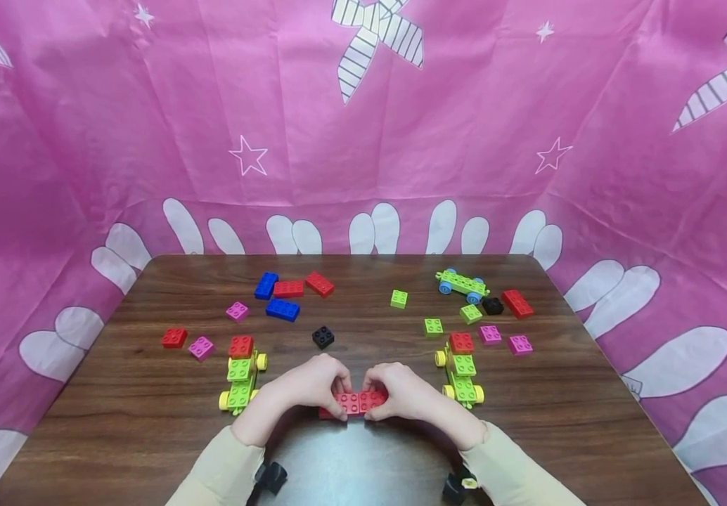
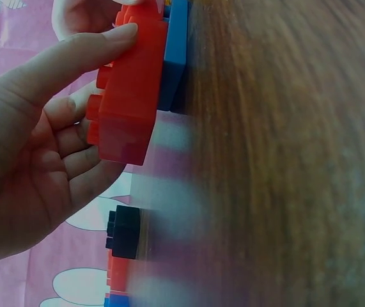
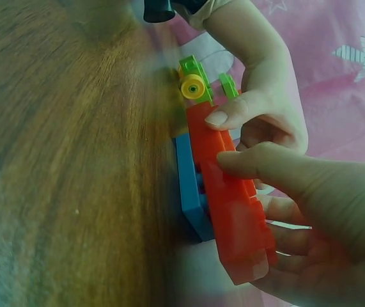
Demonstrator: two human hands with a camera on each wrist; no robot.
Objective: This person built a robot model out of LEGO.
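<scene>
I see the long red brick (image 1: 354, 403) lying crosswise at the near desk (image 1: 528, 436) edge, its long axis left to right, left hand (image 1: 313, 385) and right hand (image 1: 401, 391) each pinching one end, equally near. Beneath it sits one blue brick (image 3: 192, 192), I think; two green wheeled cars (image 1: 240, 379) flank them.

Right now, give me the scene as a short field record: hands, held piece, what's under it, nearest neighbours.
left hand: left hand grips the left end of the long red plastic brick
right hand: right hand grips its right end
under it: flat blue plastic piece lying on the dark wooden table, seen in both wrist views
left neighbour: green wheeled brick car with yellow wheels
right neighbour: matching green wheeled car
beyond the hands: small black square brick
</scene>
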